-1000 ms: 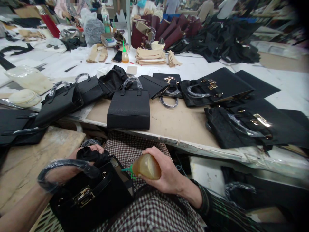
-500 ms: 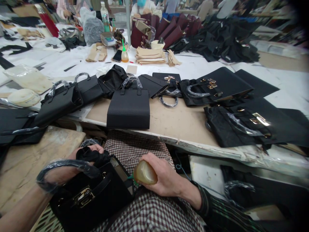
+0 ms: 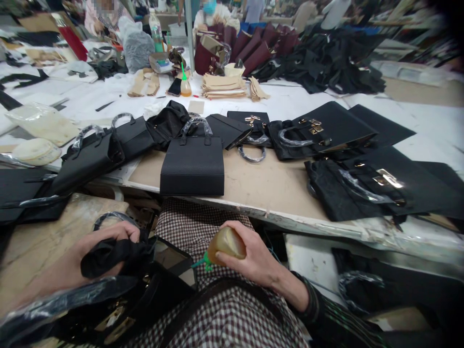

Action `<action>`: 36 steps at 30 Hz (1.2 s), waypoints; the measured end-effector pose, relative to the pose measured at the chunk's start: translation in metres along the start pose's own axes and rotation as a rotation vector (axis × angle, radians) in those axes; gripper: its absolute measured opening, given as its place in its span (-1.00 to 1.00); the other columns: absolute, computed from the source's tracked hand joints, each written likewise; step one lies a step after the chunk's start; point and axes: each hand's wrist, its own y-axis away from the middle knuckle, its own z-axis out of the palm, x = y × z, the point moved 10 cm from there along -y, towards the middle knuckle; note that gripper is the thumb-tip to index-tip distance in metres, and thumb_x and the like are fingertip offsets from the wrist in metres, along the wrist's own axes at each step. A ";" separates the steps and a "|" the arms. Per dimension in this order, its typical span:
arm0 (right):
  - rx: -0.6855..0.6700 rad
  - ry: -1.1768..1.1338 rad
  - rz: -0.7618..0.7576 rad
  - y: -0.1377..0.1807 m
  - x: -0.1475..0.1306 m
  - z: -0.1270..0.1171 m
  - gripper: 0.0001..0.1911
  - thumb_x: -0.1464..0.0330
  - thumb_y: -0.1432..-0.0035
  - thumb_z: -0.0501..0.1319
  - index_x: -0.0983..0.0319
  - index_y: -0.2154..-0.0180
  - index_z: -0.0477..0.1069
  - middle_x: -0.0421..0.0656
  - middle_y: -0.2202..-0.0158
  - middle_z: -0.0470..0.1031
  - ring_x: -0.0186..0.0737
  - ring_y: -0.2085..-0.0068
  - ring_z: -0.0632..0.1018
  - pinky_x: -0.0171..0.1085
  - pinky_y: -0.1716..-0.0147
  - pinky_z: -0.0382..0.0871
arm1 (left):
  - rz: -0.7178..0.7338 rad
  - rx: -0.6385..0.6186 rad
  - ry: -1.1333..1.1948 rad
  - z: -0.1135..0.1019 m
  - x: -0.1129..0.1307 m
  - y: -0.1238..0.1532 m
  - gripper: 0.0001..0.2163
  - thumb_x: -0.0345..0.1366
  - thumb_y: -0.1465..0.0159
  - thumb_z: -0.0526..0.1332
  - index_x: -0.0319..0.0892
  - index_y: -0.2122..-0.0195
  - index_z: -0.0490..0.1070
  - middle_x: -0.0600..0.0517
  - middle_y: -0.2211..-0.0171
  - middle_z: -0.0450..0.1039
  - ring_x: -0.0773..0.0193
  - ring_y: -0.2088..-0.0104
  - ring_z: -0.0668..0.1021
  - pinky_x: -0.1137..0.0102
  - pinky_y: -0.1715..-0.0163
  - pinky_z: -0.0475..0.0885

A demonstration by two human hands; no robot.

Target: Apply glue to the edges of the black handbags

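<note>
The right hand [image 3: 250, 256] is wrapped around a small bottle [image 3: 226, 244] of yellow-brown glue, with the fingers curled tight on it. The bottle lies on its side, and its green tip [image 3: 202, 263] points left, just beside the open edge of a black bag [image 3: 152, 285] that rests on the person's lap. The left hand [image 3: 90, 251] is closed on a bunch of black cloth [image 3: 108, 253] at the top of that bag, near the left side. A handle wrapped in clear plastic [image 3: 54, 302] curves across the near left corner, and a gold clasp [image 3: 114, 321] shines on the front of the bag. The lap is covered in checked cloth [image 3: 203, 227]. Just past the knees is a table [image 3: 271, 186], and one neat black bag [image 3: 193, 164] lies flat on it. More black bags [image 3: 326, 133] lie to the right and left of it. Far back on the table stands another glue bottle [image 3: 185, 86], beside a stack of tan pieces [image 3: 223, 84].
</note>
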 end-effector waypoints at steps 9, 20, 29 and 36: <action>0.139 0.000 -0.034 -0.015 0.010 0.000 -0.49 0.20 -0.19 0.41 0.14 -0.10 0.33 -0.06 -0.04 0.55 0.01 0.00 0.59 -0.04 -0.02 0.48 | 0.087 0.168 -0.015 0.030 0.007 0.026 -0.90 -0.44 -0.37 0.17 -0.08 0.24 0.31 0.05 0.15 0.49 0.34 0.17 0.60 0.60 0.12 0.46; -0.022 0.101 -0.201 -0.048 -0.007 0.046 -0.44 0.18 -0.20 0.42 0.20 -0.12 0.29 0.02 -0.01 0.52 0.05 0.02 0.59 -0.03 0.04 0.53 | -0.083 0.160 0.289 0.059 0.010 0.045 -0.82 -0.49 -0.37 0.07 -0.05 0.27 0.35 0.05 0.20 0.48 0.29 0.20 0.58 0.50 0.16 0.47; -0.141 0.086 -0.072 -0.050 0.001 0.045 -0.48 0.19 -0.17 0.44 0.21 -0.06 0.35 -0.01 0.01 0.56 0.04 0.05 0.60 -0.01 0.02 0.48 | -0.247 0.206 0.461 0.064 0.019 0.040 -0.77 -0.51 -0.27 0.08 -0.07 0.44 0.41 0.07 0.29 0.52 0.31 0.32 0.57 0.57 0.28 0.44; -0.141 0.073 -0.063 -0.045 0.000 0.043 -0.50 0.17 -0.18 0.43 0.19 -0.05 0.34 -0.04 0.02 0.55 0.01 0.06 0.59 -0.05 0.03 0.47 | -0.309 0.191 0.555 0.064 0.019 0.036 -0.74 -0.51 -0.29 0.09 -0.09 0.47 0.42 0.03 0.34 0.54 0.28 0.34 0.59 0.55 0.29 0.48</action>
